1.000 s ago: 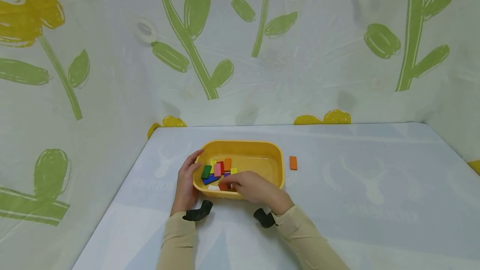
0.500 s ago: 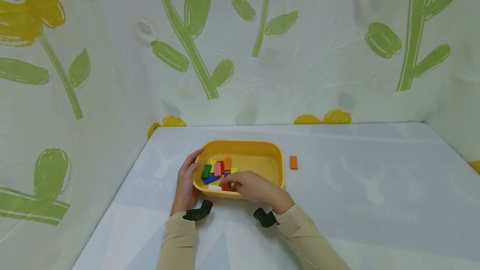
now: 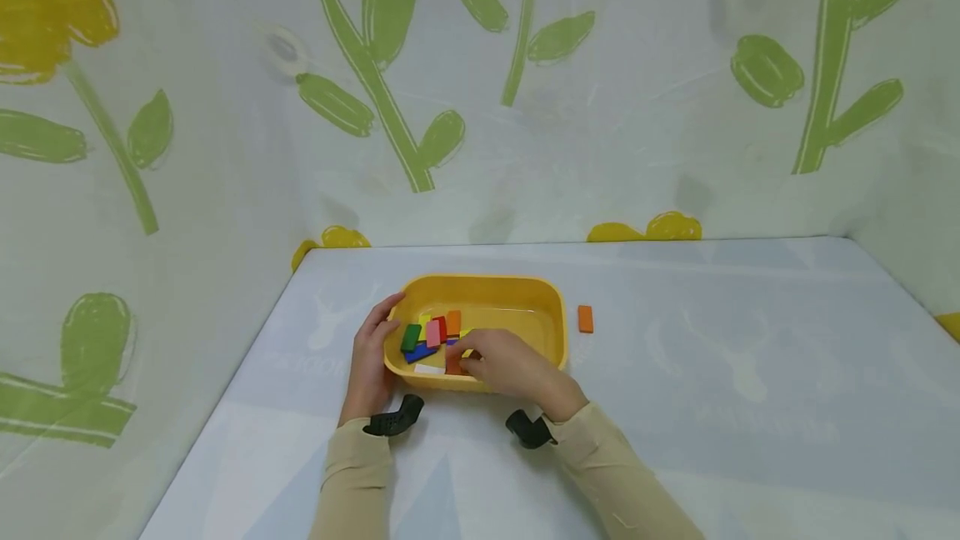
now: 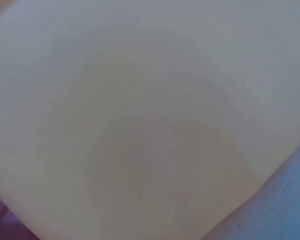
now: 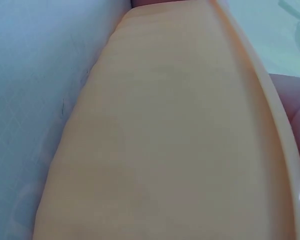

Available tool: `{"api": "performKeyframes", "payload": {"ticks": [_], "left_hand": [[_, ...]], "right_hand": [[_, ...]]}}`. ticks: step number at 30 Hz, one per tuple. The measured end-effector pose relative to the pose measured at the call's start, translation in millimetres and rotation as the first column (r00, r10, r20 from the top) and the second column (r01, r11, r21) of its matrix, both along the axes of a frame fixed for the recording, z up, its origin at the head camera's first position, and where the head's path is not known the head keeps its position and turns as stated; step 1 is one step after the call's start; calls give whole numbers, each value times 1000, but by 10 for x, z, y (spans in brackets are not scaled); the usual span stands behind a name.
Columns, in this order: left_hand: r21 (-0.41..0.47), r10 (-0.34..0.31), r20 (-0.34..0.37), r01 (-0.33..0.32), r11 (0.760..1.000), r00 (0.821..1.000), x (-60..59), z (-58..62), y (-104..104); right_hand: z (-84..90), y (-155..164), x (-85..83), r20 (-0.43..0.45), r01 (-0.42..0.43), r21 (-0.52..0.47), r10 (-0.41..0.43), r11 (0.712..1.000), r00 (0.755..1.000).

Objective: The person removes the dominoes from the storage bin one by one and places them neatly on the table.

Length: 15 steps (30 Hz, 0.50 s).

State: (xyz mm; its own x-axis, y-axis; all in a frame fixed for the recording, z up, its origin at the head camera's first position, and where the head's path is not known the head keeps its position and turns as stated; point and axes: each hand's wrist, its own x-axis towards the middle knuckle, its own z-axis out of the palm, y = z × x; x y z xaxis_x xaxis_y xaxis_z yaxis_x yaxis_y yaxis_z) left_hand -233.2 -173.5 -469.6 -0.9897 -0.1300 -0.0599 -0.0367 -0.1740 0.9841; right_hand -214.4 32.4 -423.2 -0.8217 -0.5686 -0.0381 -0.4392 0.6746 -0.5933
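A yellow plastic tub [image 3: 525,322] sits on the table in the head view. My left hand [image 3: 369,361] grips its left side, fingertips at the rim. Reaching over the near rim, my right hand [image 3: 510,363] pinches a red-orange block [image 3: 453,360] inside the tub, low at the near wall. Left of that block lies a white block [image 3: 429,369]. Green [image 3: 410,338], blue [image 3: 420,353], pink [image 3: 432,333], red [image 3: 440,327] and orange [image 3: 453,322] blocks lie together in the tub's left half. Yellow ones are partly covered. The tub's outer wall [image 5: 165,125] fills the right wrist view.
A single orange block [image 3: 585,319] lies on the table right of the tub. The pale table [image 3: 712,407] extends far to the right. A flower-printed cloth [image 3: 600,123] stands behind and at the sides. The left wrist view is mostly a blurred pale surface.
The red-orange block has shifted slightly in my right fingers and shows more of its face. My left hand keeps its place on the tub. The head view has tilted a little.
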Motion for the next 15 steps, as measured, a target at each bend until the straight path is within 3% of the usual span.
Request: {"api": "performKeyframes", "payload": {"ticks": [9,15], "left_hand": [[12,1,-12,0,1000,1000,-9,19,-3],[33,0,-3,0,999,1000,-2,18,10]], "right_hand": [[64,42,11,-1,117,-172,-119,978,993],[77,87,-13,-23,164,-236,-174,958,984]]}}
